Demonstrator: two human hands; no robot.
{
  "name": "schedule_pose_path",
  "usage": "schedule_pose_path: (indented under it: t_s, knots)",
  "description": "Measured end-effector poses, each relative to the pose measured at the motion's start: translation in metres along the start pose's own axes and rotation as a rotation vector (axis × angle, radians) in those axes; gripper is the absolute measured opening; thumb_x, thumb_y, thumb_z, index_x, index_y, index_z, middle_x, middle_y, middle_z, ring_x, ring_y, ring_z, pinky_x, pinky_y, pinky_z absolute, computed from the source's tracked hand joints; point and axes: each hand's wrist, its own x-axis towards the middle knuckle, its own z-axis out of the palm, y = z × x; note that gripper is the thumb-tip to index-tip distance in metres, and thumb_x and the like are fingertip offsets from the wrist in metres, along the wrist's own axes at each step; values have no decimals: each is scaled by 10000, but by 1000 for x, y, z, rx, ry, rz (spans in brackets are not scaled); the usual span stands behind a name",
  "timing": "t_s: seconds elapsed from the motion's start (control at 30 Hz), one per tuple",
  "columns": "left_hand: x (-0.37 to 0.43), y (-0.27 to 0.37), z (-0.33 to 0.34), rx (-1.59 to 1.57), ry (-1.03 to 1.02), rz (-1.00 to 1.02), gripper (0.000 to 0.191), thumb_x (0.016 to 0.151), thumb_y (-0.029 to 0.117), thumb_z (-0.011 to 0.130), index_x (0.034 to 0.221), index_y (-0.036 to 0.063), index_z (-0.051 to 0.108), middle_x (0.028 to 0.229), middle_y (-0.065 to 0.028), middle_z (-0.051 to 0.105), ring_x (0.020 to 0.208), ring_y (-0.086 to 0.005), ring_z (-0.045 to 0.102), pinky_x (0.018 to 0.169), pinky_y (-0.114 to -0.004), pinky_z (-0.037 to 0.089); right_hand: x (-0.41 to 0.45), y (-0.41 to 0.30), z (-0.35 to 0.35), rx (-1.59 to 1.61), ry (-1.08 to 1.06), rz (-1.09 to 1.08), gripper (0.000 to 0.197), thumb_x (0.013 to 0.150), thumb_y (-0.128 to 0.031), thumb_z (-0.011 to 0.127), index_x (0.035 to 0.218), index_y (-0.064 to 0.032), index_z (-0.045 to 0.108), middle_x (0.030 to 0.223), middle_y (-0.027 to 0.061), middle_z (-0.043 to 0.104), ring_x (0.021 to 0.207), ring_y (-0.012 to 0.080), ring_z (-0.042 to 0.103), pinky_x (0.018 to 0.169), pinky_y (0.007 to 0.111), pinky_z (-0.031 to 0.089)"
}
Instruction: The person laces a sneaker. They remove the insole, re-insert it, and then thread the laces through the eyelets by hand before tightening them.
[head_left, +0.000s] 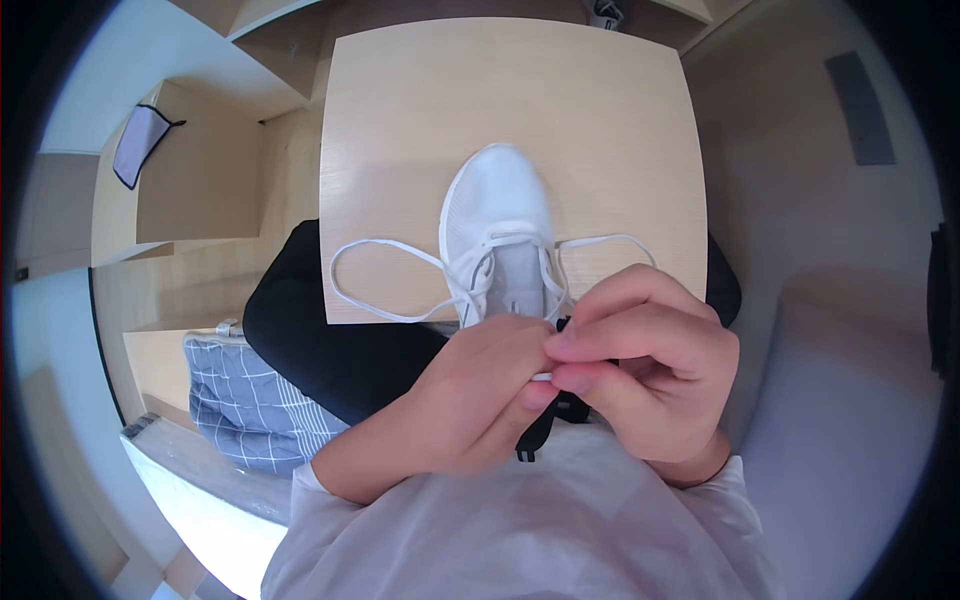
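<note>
A white sneaker (496, 187) rests on a light wooden board (412, 90), its toe pointing away from me. Its white shoelace (386, 241) is loose, with one loop lying on the board to the left and another stretch running right, behind my right hand. Close to my body, past the heel end, my left hand (487, 390) and my right hand (645, 367) meet. Between their thumbs and fingers they pinch a short white lace end (541, 377). My left hand covers the back of the shoe, so the heel is hidden.
My legs in black trousers (360, 367) lie under the board. A blue checked cushion (247, 397) is at the lower left. A cloth with dark edging (141, 142) hangs on a wooden cabinet (199, 172). Another shoe (604, 13) sits in a shelf beyond the board.
</note>
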Motion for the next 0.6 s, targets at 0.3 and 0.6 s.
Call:
schedule_pose_path:
  t_s: [0.3, 0.6]
  knots:
    - [0, 11, -15, 123, -213, -192, 129, 1020, 127, 545, 1010, 10, 492, 782, -174, 583, 679, -425, 604, 566, -488, 439, -7, 10, 9, 94, 66, 25, 186, 771, 75, 792, 945, 14, 771, 840, 102, 693, 686, 180, 656, 594, 268, 502]
    - [0, 17, -14, 131, -234, -307, 108, 1027, 110, 523, 998, 9, 548, 764, -160, 560, 624, -396, 553, 559, -418, 432, -7, 19, 2, -13, 8, -144, 145, 764, 76, 799, 891, 33, 746, 839, 115, 689, 666, 186, 634, 585, 276, 483]
